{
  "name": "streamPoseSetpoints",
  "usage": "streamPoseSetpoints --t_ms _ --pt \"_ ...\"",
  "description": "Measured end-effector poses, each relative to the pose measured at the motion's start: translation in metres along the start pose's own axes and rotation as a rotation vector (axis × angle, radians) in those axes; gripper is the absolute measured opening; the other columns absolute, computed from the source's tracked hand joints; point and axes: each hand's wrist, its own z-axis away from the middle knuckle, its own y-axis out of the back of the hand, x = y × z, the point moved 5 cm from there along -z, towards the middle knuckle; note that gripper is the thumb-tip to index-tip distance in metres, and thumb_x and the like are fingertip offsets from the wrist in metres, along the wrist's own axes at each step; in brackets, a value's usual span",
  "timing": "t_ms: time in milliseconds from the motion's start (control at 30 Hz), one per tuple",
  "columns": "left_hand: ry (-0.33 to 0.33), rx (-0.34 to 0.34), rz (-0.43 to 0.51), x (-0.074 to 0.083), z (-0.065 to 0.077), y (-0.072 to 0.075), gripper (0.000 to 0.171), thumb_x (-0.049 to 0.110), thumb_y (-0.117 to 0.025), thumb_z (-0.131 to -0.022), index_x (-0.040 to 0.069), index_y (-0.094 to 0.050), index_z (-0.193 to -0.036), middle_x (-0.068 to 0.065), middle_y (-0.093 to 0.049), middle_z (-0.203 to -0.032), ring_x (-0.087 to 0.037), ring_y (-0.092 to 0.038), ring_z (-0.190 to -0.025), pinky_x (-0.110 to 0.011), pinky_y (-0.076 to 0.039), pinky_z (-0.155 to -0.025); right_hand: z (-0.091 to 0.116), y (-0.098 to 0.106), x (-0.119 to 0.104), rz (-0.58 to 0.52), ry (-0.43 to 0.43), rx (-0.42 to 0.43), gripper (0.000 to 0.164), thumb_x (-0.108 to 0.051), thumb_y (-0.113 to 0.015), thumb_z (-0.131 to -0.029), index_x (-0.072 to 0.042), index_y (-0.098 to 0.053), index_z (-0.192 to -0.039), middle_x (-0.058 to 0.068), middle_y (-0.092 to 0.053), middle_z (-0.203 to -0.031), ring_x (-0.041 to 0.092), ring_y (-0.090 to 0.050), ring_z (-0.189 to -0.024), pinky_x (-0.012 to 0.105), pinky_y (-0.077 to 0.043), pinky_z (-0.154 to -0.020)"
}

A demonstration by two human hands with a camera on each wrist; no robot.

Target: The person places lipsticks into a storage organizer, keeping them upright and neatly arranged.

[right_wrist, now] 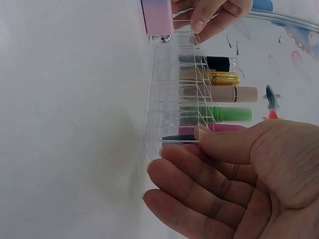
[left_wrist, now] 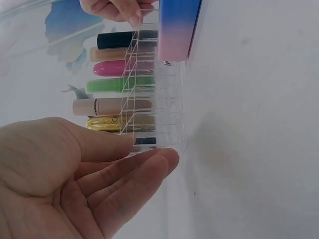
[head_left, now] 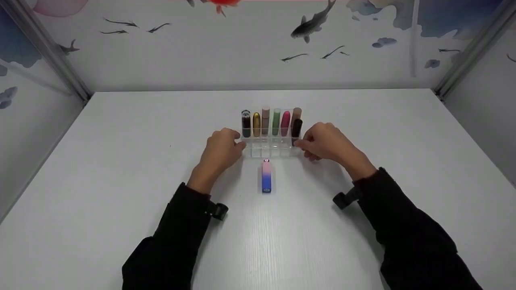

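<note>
A clear lipstick organizer (head_left: 266, 152) stands between my two hands. Its back row holds a black tube (head_left: 246, 125), a gold tube (head_left: 256, 124), a pale pink one (head_left: 265, 121), a green one (head_left: 276, 122), a magenta one (head_left: 286, 123) and a brown one (head_left: 296, 112). At the right end of the front part is a dark tube (head_left: 297, 128). My left hand (head_left: 222, 150) grips the organizer's left side, thumb at the edge. On the opposite side, my right hand (head_left: 329, 141) holds the right end with thumb and fingers.
A pink-and-blue lipstick tube (head_left: 266, 176) lies on the white table (head_left: 161, 193) just in front of the organizer. Behind the table rises a white panel (head_left: 193, 60) printed with fish, with metal posts at its corners. A small camera sits on each sleeved wrist.
</note>
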Motion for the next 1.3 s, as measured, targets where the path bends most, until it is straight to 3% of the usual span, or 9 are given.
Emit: streamPoseSetpoints --t_ms 167,400,633,833,1000,1133,1300 --pt "-0.015 -0.004 -0.019 0.0 0.001 0.0 0.035 0.021 -0.057 -0.094 0.0 -0.061 -0.122 -0.014 -0.064 -0.121 -0.02 -0.063 -0.09 -0.034 -0.054 -0.077 0.001 0.0 0.0 -0.018 0.009 0.006 0.03 -0.032 -0.062 -0.091 -0.007 -0.072 -0.078 0.005 -0.068 -0.066 0.016 -0.063 -0.056 0.026 -0.047 -0.052" --pt "0.02 -0.023 -0.02 0.0 0.001 -0.002 0.035 0.024 -0.056 -0.095 0.002 -0.061 -0.122 -0.013 -0.065 -0.119 -0.018 -0.062 -0.084 -0.026 -0.05 -0.064 0.002 -0.001 0.0 -0.033 -0.002 -0.002 0.029 -0.03 -0.062 -0.091 -0.006 -0.072 -0.078 0.007 -0.068 -0.067 0.017 -0.064 -0.057 0.026 -0.049 -0.053" --pt "0.008 -0.04 0.003 0.001 0.003 -0.002 0.028 0.021 -0.054 -0.095 0.001 -0.069 -0.107 -0.008 -0.07 -0.082 -0.014 -0.063 -0.062 -0.022 -0.046 -0.05 0.001 -0.001 0.0 -0.034 -0.02 -0.01 0.028 -0.03 -0.062 -0.091 -0.006 -0.072 -0.081 0.007 -0.068 -0.068 0.018 -0.065 -0.058 0.026 -0.049 -0.053" --pt "-0.018 -0.032 -0.009 0.001 0.003 -0.003 0.027 0.019 -0.052 -0.096 0.0 -0.07 -0.104 -0.008 -0.068 -0.082 -0.015 -0.059 -0.062 -0.023 -0.044 -0.05 0.001 -0.001 0.0 -0.018 -0.021 -0.004 0.028 -0.03 -0.061 -0.091 -0.006 -0.072 -0.082 0.007 -0.068 -0.068 0.017 -0.064 -0.057 0.026 -0.049 -0.053" --pt "-0.041 0.05 -0.077 0.004 0.004 -0.001 0.026 0.021 -0.055 -0.094 0.001 -0.072 -0.097 -0.009 -0.07 -0.081 -0.015 -0.056 -0.062 -0.025 -0.041 -0.052 0.002 -0.001 0.0 -0.01 -0.003 0.008 0.029 -0.03 -0.061 -0.091 -0.007 -0.072 -0.078 0.006 -0.068 -0.066 0.017 -0.064 -0.056 0.026 -0.047 -0.052" --pt "-0.053 0.123 -0.16 0.007 0.008 0.001 0.034 0.031 -0.06 -0.091 0.003 -0.068 -0.075 -0.006 -0.058 -0.061 -0.014 -0.047 -0.053 -0.025 -0.035 -0.046 0.002 0.0 0.0 -0.01 0.005 0.01 0.031 -0.031 -0.061 -0.091 -0.007 -0.071 -0.074 0.006 -0.068 -0.065 0.017 -0.064 -0.055 0.025 -0.045 -0.051" --pt "-0.029 0.131 -0.21 0.011 0.013 0.001 0.048 0.048 -0.063 -0.085 0.011 -0.048 -0.058 0.002 -0.032 -0.051 -0.011 -0.034 -0.047 -0.025 -0.027 -0.041 0.002 0.0 -0.001 -0.009 0.005 0.007 0.031 -0.031 -0.061 -0.091 -0.007 -0.071 -0.074 0.006 -0.068 -0.065 0.016 -0.063 -0.055 0.025 -0.045 -0.05"
